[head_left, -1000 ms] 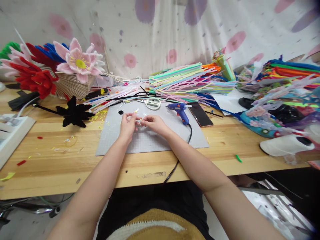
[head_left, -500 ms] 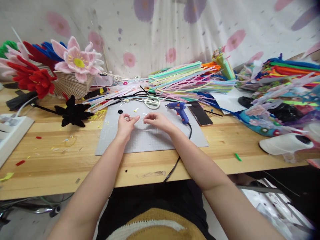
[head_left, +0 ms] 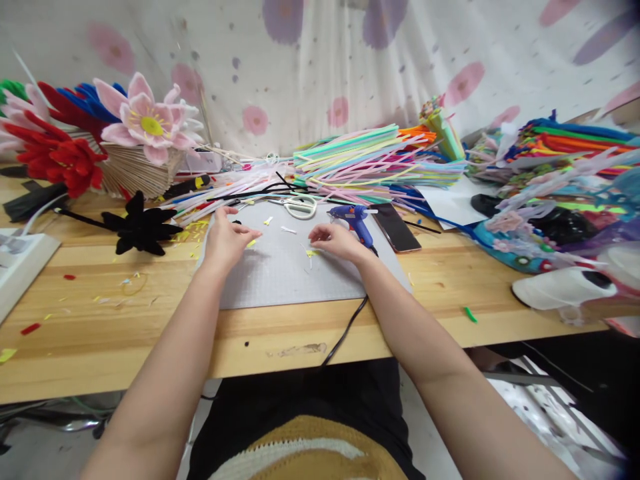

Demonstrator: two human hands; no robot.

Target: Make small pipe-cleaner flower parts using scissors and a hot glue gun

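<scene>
White strip (head_left: 289, 230) lies on the grey mat (head_left: 293, 283) between the hands, long axis roughly crosswise; right hand (head_left: 337, 241) is nearer, strip to its left. Its fingers curl loosely, a yellow scrap (head_left: 313, 253) just below; cannot tell whether pinched. Left hand (head_left: 225, 239) has fingers parted, another yellow bit (head_left: 251, 244) by the thumb; grip unclear. Count: one white strip, two yellow pieces at the hands, one scissors (head_left: 301, 208), one glue gun (head_left: 351, 217), one phone (head_left: 399, 229).
</scene>
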